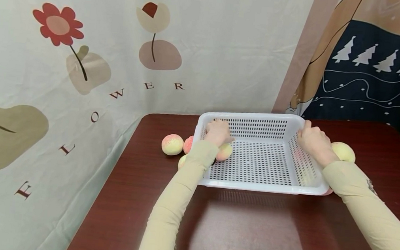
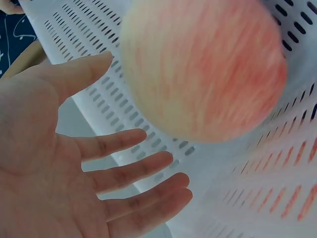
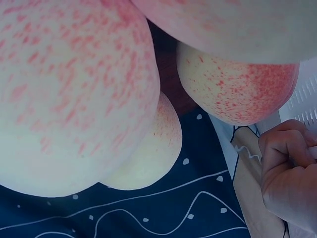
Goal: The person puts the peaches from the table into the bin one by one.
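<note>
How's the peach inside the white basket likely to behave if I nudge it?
The peach will probably roll, being round, with the open fingers of the left hand not wrapped around it. It likely won't leave the white basket, whose raised walls should stop it. Its smooth-looking skin may slip in a loose grasp.

One white basket (image 1: 251, 186), one table (image 1: 118, 197), one left hand (image 1: 218, 132), one right hand (image 1: 314, 143) and, at least partly visible from the head, six peaches (image 1: 172, 145): one inside the basket, five outside.
</note>
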`<state>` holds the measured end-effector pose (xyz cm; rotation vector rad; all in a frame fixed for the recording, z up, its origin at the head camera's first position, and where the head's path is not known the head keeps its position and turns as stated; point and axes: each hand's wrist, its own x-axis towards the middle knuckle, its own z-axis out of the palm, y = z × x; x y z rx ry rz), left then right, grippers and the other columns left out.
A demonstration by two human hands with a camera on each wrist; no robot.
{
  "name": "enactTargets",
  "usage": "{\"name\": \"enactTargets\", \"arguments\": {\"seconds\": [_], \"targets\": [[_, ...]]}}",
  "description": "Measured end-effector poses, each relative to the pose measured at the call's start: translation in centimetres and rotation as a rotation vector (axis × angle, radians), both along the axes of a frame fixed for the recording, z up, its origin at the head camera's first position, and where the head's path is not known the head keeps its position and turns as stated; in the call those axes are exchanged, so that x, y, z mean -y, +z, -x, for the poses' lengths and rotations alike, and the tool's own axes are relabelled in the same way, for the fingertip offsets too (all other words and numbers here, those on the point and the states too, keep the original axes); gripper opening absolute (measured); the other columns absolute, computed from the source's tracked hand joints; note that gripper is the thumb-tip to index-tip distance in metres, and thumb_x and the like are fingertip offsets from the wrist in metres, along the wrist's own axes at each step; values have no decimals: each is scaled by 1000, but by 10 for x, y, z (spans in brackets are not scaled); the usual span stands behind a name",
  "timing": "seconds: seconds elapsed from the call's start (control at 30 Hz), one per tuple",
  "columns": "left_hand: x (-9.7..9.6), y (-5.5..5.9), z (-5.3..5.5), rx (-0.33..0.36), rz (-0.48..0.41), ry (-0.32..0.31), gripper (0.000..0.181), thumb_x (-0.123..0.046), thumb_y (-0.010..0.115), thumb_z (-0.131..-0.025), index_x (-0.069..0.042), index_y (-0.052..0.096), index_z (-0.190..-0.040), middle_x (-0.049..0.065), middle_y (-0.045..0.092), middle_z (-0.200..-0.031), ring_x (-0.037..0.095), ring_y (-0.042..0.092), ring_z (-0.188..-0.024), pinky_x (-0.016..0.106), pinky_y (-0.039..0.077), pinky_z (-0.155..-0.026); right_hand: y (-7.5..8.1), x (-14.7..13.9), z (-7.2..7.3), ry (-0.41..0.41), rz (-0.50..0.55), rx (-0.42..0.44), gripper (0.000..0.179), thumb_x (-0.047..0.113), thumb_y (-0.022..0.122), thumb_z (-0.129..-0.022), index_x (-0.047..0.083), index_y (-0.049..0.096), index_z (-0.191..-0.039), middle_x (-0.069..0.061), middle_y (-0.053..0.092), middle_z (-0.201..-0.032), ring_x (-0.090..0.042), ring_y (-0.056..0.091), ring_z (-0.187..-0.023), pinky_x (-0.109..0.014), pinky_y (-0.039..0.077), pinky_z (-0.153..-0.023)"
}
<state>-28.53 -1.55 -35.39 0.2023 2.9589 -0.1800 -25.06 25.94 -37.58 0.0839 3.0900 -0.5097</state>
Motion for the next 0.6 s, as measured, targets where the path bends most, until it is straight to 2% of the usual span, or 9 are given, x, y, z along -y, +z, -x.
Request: {"name": "enactTargets", "arguments": {"seconds": [0.17, 0.3, 0.6], "targets": [[12, 6, -3, -63, -110, -36, 47, -49, 60, -88, -11, 61, -116, 10, 63, -115, 30, 60, -107, 41, 51, -82, 0, 0, 0, -2, -1, 11, 48, 19, 32, -98, -17, 24, -129, -39, 50, -95, -39, 57, -67, -52, 48, -62], [23, 13, -6, -90, -170, -20, 44, -47, 61, -87, -11, 63, -111, 10, 63, -113, 32, 59, -107, 44, 51, -81, 0, -1, 1, 2, 7, 23, 49, 19, 33, -98, -17, 23, -131, -38, 50, -95, -38, 57, -66, -49, 48, -60], [34, 26, -10, -96, -174, -10, 59, -53, 54, -90, -9, 52, -130, 12, 58, -127, 33, 55, -117, 45, 51, -88, 1, -1, 1, 2, 11, 28, 49, 18, 33, -98, -17, 23, -131, -39, 50, -98, -38, 57, -67, -52, 49, -63]]}}
